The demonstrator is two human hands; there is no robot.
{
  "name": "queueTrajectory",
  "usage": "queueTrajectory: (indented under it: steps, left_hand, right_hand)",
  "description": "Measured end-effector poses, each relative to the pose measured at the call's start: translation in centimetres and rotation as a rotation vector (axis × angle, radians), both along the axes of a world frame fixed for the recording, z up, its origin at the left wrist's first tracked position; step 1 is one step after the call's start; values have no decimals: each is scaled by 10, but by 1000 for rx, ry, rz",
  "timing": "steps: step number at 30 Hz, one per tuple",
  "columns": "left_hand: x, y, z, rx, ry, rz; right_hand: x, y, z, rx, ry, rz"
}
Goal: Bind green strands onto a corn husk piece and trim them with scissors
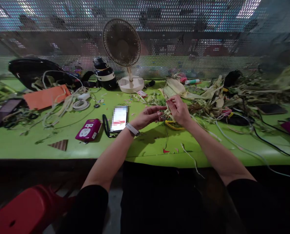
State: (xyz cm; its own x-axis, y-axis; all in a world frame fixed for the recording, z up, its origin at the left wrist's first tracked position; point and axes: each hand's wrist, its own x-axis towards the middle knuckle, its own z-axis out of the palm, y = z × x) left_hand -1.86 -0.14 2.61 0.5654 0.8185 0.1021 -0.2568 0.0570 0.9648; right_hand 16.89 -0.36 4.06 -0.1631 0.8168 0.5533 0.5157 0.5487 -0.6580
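Note:
My left hand reaches over the green table, fingers stretched toward a small bundle of pale dry leaf strips; a watch sits on that wrist. My right hand is curled, thumb and fingers pinching a thin strip at the top of the same bundle. Under the hands lies a yellow-handled tool. What the left fingers grip, if anything, is hidden by the strips.
A lit phone, a magenta device, a white desk fan, cables, an orange envelope and a black bottle lie left. A heap of husks spreads right. Mesh wall behind; a red stool low left.

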Motion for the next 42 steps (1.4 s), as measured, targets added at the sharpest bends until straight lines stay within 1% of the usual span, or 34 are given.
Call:
queueTrajectory:
  steps: [2,4,7,9,11,15,17,19,21,23,25,27,31,34,38,42]
  left_hand:
    - [-6,0,3,-61,-21,-42]
    - [-11,0,4,-78,-24,-84]
    - [-13,1,5,-93,-12,-166]
    - [-11,0,5,-139,-6,-204]
    - [-6,-2,4,-163,9,-175]
    - [5,-8,1,-55,124,-47]
    - [9,-9,0,-23,164,-15]
    - [11,-8,-1,-12,167,26]
    - [11,-5,-2,0,152,79]
    - [10,-2,-3,-2,118,133]
    - [9,1,-5,-31,83,157]
    - [8,3,-6,-74,55,159]
    - [7,2,-6,-200,25,173]
    - [8,0,-5,-262,38,189]
    - [11,0,-6,-227,49,221]
    - [12,0,-6,-152,63,251]
  right_hand:
    - [1,-2,4,-7,29,39]
    - [1,-3,5,3,41,65]
    - [0,-3,4,13,38,120]
    - [-1,-4,2,16,10,146]
    - [-4,-5,-2,19,-29,138]
    - [-8,-4,-9,-12,-56,84]
    - [-8,-2,-10,-49,-4,80]
    - [-6,2,-10,-99,91,81]
    - [-3,6,-8,-176,162,106]
    - [0,9,-7,-249,176,158]
    - [0,10,-7,-285,178,217]
    - [-2,10,-8,-263,185,228]
    - [-4,8,-10,-157,137,132]
    - [-5,7,-12,-154,113,146]
    - [-7,6,-13,-196,139,187]
    - [-8,8,-14,-195,172,169]
